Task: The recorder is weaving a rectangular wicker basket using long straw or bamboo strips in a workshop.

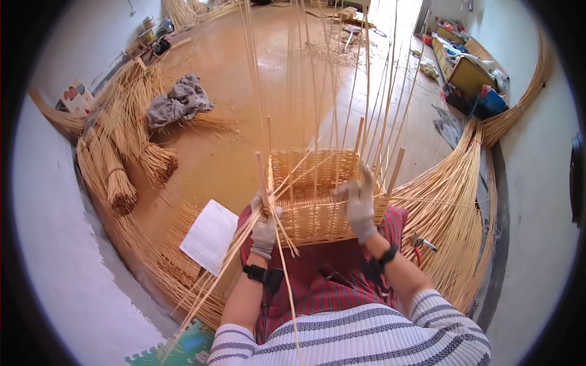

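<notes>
A rectangular wicker basket (323, 222) rests on my lap, with its woven walls partly built up. Thick corner stakes (397, 171) and tall thin upright canes (367, 79) rise from its edges. My left hand (264, 229), in a pale glove, is closed round the basket's near left corner. Loose willow strands (235, 244) pass by that hand and trail down to the lower left. Over the right part of the near wall is my gloved right hand (360, 207), its fingers apart and slightly blurred. Nothing shows in its grasp.
Bundles of willow rods (119, 177) lie on the left, a grey cloth (180, 100) beside them. A white sheet (209, 236) lies near my left arm. More rods (452, 226) fan out on the right, with red-handled pliers (418, 250) by my knee. Boxes (476, 82) stand at the far right.
</notes>
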Available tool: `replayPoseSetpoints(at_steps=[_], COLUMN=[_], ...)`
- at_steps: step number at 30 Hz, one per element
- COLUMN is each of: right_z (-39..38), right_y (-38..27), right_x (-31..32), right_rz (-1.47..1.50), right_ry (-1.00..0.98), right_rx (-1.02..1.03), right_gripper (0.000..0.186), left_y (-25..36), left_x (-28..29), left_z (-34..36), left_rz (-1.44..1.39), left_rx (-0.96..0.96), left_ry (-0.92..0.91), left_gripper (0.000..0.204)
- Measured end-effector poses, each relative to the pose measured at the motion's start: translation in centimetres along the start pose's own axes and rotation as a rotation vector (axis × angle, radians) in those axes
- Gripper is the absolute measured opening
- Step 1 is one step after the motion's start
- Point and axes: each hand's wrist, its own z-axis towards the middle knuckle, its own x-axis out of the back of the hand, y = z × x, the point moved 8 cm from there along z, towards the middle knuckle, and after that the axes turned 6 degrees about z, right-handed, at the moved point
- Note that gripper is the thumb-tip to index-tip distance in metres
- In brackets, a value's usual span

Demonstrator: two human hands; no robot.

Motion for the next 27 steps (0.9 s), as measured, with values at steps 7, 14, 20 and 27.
replayPoseSetpoints(at_steps=[7, 14, 20, 27], right_z=[-3.3, 10.8, 8.6, 1.9], right_y=[-6.8, 2.3, 4.3, -2.4], right_x=[-3.2, -4.8, -3.9, -3.2], right_rz=[-0.714, -0.184, 0.772, -0.396], right_ry=[-0.425, -0.171, 0.049, -0.217], right_rx=[0.296, -0.133, -0.525, 0.083], right_gripper=[0.022, 0.027, 0.038, 0.034], left_y=[1.8, 9.0, 6.0, 5.2], left_x=[1.4, -11.1, -9.0, -10.6], left_z=[-5.6, -3.7, -3.1, -0.5], left_rz=[0.421, 0.852, 0.933, 0.655], left_rx=[0.02, -0.164, -0.374, 0.472], left_ry=[0.473, -0.184, -0.192, -0.369], left_gripper=[0.046, 0.036, 0.033, 0.039])
